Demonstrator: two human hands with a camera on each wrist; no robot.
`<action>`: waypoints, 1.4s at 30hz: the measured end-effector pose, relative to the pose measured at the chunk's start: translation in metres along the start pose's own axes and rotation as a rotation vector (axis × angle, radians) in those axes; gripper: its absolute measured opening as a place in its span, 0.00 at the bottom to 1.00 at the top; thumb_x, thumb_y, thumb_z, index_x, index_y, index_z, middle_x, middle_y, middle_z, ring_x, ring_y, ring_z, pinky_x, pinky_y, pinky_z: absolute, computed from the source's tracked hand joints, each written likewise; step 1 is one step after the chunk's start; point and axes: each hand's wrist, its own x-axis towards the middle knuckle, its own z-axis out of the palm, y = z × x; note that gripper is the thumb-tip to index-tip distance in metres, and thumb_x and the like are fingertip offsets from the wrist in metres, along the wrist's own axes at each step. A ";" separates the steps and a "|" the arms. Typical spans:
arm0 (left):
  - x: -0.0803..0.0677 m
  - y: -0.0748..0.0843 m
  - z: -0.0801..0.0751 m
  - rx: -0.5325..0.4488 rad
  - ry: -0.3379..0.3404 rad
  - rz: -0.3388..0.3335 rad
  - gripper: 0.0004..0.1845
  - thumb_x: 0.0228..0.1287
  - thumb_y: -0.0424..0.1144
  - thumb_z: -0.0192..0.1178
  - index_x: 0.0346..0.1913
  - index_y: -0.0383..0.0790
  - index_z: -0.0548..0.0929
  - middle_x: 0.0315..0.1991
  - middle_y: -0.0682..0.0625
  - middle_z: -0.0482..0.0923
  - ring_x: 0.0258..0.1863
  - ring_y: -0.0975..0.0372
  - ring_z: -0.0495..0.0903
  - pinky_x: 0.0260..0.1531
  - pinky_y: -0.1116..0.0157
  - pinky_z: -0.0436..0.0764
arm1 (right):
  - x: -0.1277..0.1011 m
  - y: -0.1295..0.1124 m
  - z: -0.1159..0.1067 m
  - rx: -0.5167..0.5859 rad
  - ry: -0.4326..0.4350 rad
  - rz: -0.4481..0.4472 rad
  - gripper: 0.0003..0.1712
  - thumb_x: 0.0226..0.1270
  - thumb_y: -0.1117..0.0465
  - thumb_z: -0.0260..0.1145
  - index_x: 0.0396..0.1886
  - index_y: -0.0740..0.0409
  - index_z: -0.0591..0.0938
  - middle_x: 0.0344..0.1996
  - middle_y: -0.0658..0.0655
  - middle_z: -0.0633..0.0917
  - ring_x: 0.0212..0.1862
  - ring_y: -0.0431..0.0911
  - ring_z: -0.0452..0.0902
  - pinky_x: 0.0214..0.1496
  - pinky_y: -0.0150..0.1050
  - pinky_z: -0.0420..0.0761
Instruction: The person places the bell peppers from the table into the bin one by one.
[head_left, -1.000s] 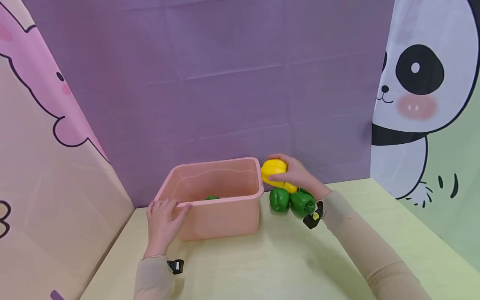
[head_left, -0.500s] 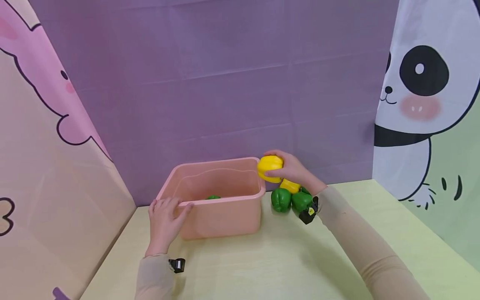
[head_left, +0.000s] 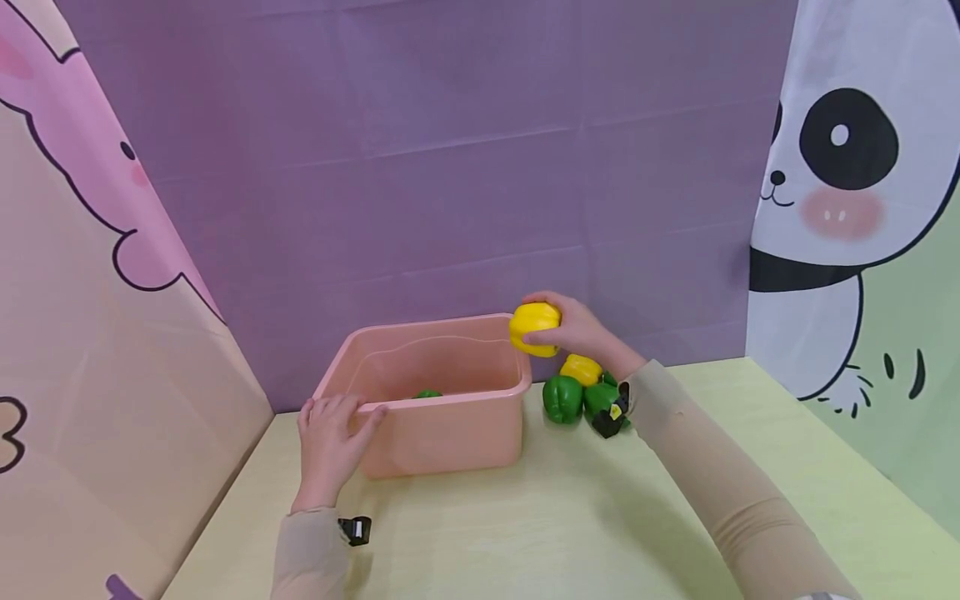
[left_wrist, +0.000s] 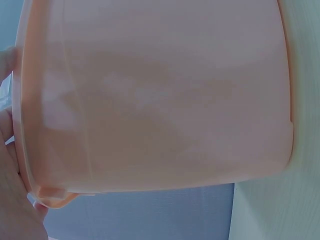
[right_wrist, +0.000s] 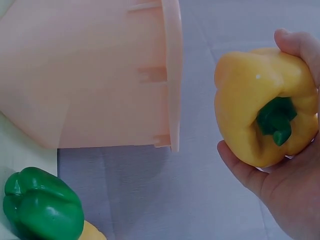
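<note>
- The right hand (head_left: 581, 329) grasps a glossy yellow bell pepper (head_left: 534, 327), lifted beside the far right corner of the pink rectangular plastic tub (head_left: 442, 437).
- The left hand (head_left: 327, 446) rests released, fingers straight on the tub's near left rim.
- On the pale green bench (head_left: 540, 533), 2 green peppers (head_left: 562, 399) and 1 more yellow pepper (head_left: 581, 369) sit just right of the tub.
- 1 green pepper (head_left: 427, 394) lies inside the tub.

No words, labels, brand names or numbers can be read in any of the views. The hanging panels carry only cartoon drawings with no lettering, and the pink bin and the toy peppers bear no print. The small black clips at the wrists show nothing legible.
</note>
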 end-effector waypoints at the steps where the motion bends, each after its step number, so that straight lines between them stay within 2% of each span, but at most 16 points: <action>1: 0.000 0.000 0.000 0.000 -0.001 0.000 0.19 0.63 0.54 0.62 0.40 0.39 0.82 0.40 0.42 0.81 0.49 0.45 0.71 0.63 0.40 0.49 | 0.001 0.000 0.000 0.001 -0.001 -0.003 0.37 0.54 0.55 0.74 0.65 0.55 0.72 0.49 0.59 0.78 0.42 0.54 0.75 0.38 0.43 0.80; 21: 0.000 0.000 0.001 -0.006 0.006 0.003 0.19 0.63 0.53 0.62 0.41 0.38 0.82 0.39 0.42 0.81 0.48 0.46 0.71 0.63 0.41 0.49 | 0.023 -0.012 0.008 0.011 -0.033 -0.030 0.37 0.55 0.55 0.73 0.65 0.53 0.71 0.47 0.57 0.78 0.42 0.54 0.75 0.38 0.43 0.81; 28: -0.001 -0.001 0.003 -0.001 0.008 0.000 0.18 0.63 0.52 0.63 0.40 0.39 0.81 0.39 0.43 0.81 0.47 0.46 0.71 0.62 0.41 0.49 | 0.029 -0.016 0.012 -0.001 -0.042 -0.023 0.35 0.55 0.54 0.73 0.63 0.49 0.73 0.46 0.56 0.78 0.41 0.53 0.75 0.39 0.42 0.81; 35: -0.001 0.001 0.002 0.005 0.005 -0.003 0.18 0.63 0.52 0.63 0.40 0.39 0.82 0.38 0.43 0.81 0.47 0.46 0.72 0.63 0.41 0.49 | 0.037 -0.019 0.014 -0.005 -0.046 -0.026 0.36 0.55 0.54 0.73 0.64 0.51 0.73 0.46 0.55 0.79 0.43 0.53 0.76 0.42 0.44 0.81; 42: 0.002 0.003 0.003 0.001 0.010 0.001 0.19 0.62 0.54 0.63 0.40 0.40 0.82 0.38 0.43 0.81 0.48 0.47 0.72 0.64 0.42 0.48 | 0.044 -0.024 0.012 -0.002 -0.049 -0.053 0.35 0.55 0.55 0.72 0.64 0.52 0.72 0.46 0.56 0.79 0.42 0.53 0.76 0.40 0.43 0.81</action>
